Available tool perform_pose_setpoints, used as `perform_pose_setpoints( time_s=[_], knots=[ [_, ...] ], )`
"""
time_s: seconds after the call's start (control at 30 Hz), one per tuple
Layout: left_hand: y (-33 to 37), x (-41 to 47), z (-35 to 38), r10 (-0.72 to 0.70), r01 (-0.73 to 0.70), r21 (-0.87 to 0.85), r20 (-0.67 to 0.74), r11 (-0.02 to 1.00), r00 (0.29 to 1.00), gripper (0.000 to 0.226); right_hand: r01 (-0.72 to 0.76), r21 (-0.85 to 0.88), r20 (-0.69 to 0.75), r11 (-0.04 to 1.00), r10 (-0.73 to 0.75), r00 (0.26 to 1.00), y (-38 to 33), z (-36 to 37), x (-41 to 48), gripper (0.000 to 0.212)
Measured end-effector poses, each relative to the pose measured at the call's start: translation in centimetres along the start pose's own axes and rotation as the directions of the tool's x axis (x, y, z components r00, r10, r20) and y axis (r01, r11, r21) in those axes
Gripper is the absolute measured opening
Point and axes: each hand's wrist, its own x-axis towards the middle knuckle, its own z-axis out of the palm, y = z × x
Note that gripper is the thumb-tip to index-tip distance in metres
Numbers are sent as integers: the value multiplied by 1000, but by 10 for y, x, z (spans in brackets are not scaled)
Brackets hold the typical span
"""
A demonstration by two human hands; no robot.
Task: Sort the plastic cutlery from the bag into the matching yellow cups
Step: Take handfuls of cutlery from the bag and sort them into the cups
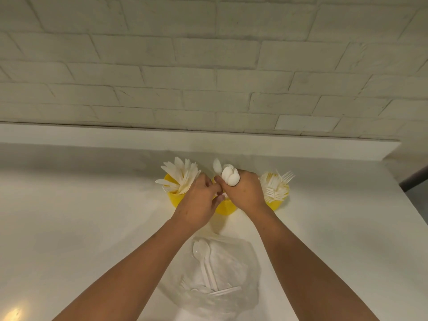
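Three yellow cups stand in a row on the white counter. The left cup (174,198) holds white knives, the right cup (279,203) holds white forks. The middle cup (225,208) is mostly hidden behind my hands. My right hand (246,192) grips a bunch of white spoons (229,176) above the middle cup, bowls pointing up. My left hand (199,200) has its fingers curled at the spoon handles right beside it. One spoon (217,166) stands up behind the bunch. A clear plastic bag (215,274) with a few spoons and other cutlery lies near me.
A white ledge (185,135) and a pale brick wall (208,66) run behind the cups. The counter's right edge (412,205) drops off beyond the fork cup.
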Motion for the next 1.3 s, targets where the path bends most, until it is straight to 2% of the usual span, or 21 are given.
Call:
perform_pose_setpoints(
  time_s=[0.17, 0.27, 0.4, 0.5, 0.63, 0.7, 0.83, 0.93, 1.03, 1.17, 1.3],
  knots=[
    [2, 0, 3, -133, 127, -98, -58, 987, 989, 14, 17, 61, 31, 998, -19, 999, 1, -3, 3, 29],
    [1, 0, 4, -188, 179, -133, -60, 975, 980, 17, 2, 48, 19, 999, -3, 1000, -2, -8, 5, 64],
    [4, -1, 1, -220, 208, -184, -49, 961, 974, 17, 42, -60, 9, 997, -42, 999, -3, -13, 4, 74],
    [8, -4, 0, -227, 204, -216, -88, 955, 970, 21, 98, -98, -30, 990, -101, 994, -2, -13, -2, 69],
    [14, -10, -5, -266, 216, -306, -132, 927, 955, 57, 197, -116, -154, 973, -214, 965, 5, -9, -16, 50],
    [15, -8, -7, -235, 197, -268, -119, 943, 965, 72, 213, -79, -158, 974, -223, 962, 9, -7, -21, 41],
    [15, -3, -5, -128, 130, 25, -58, 991, 990, 61, 197, -19, -154, 980, -197, 968, 17, -4, -24, 31],
    [15, -4, -5, -85, 96, 159, -72, 983, 994, 65, 201, 10, -191, 980, -195, 962, 17, -5, -23, 33],
    [15, 2, -9, -48, 74, 218, -122, 973, 991, 72, 226, -39, -211, 973, -229, 950, 19, -6, -22, 39],
    [14, 8, -11, -43, 51, 289, -34, 956, 998, 74, 236, -98, -101, 967, -246, 964, 22, -5, -22, 45],
    [15, 6, -11, -57, 51, 242, 20, 969, 998, 90, 158, -57, -37, 986, -160, 986, 20, -3, -23, 55]
  ],
)
